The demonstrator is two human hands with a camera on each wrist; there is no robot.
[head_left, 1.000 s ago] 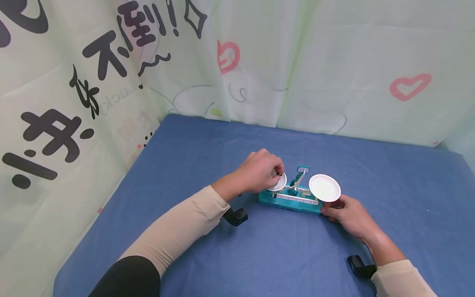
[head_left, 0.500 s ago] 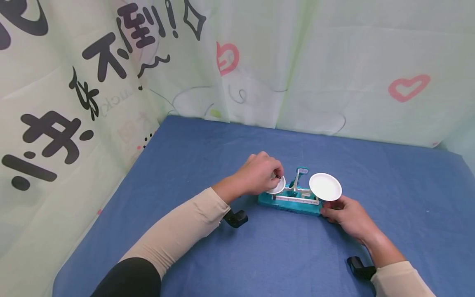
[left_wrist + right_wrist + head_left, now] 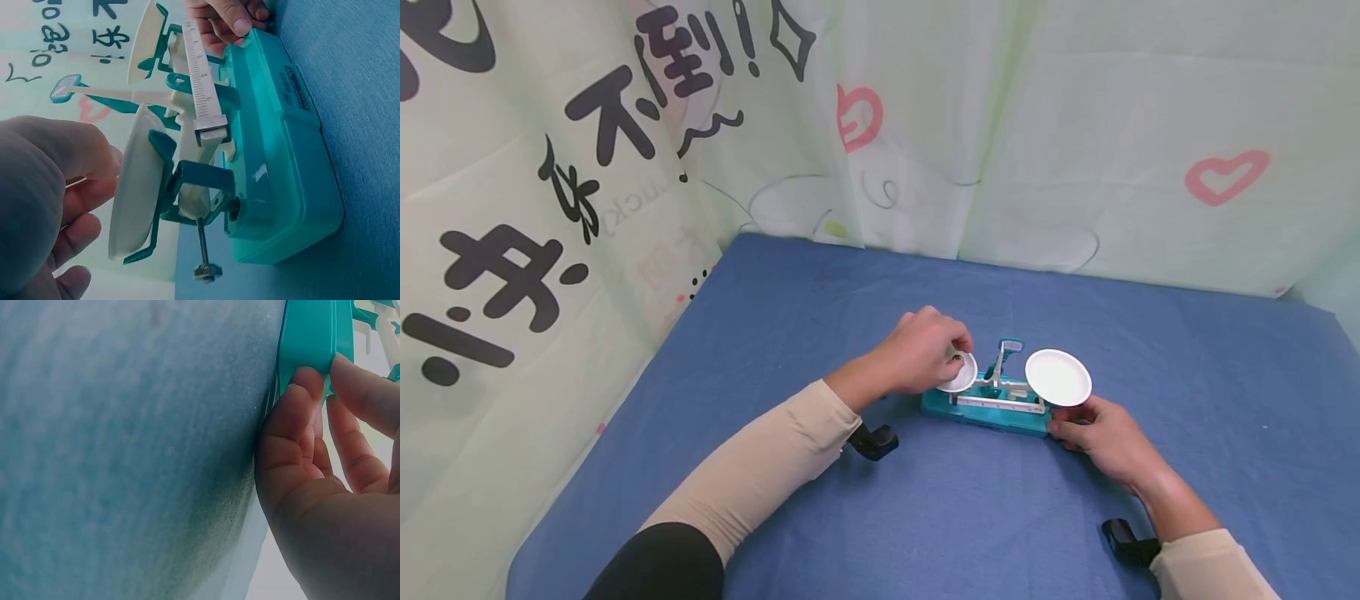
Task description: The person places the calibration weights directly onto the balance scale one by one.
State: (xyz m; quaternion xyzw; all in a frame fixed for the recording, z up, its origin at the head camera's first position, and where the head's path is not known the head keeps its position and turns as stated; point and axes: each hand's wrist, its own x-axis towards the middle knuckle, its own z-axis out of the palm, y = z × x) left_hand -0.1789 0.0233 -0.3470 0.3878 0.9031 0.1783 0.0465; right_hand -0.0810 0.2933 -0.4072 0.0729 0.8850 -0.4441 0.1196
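A teal and white balance scale (image 3: 988, 417) stands on the blue cloth. My left hand (image 3: 922, 354) reaches over its left pan (image 3: 962, 379), thumb and forefinger drawn together at the pan. A small dark object (image 3: 957, 357) shows between those fingertips; its kind cannot be made out. In the left wrist view the pan (image 3: 139, 187) hides the fingertips. My right hand (image 3: 1105, 433) pinches the right end of the base, thumb on the top edge and fingers at the end wall in the right wrist view (image 3: 309, 337). The right pan (image 3: 1057, 377) is bare.
Blue cloth (image 3: 985, 508) covers the table around the scale. A pale printed curtain (image 3: 1075, 125) hangs behind and to the left. Black wrist-camera mounts (image 3: 876, 442) project from both forearms. A ruled beam (image 3: 203, 78) and an adjusting nut (image 3: 207, 272) show up close on the scale.
My left hand and the left pan have dropped slightly, while the right pan has risen a little. The pointer has leaned left. My right hand keeps its hold on the base.
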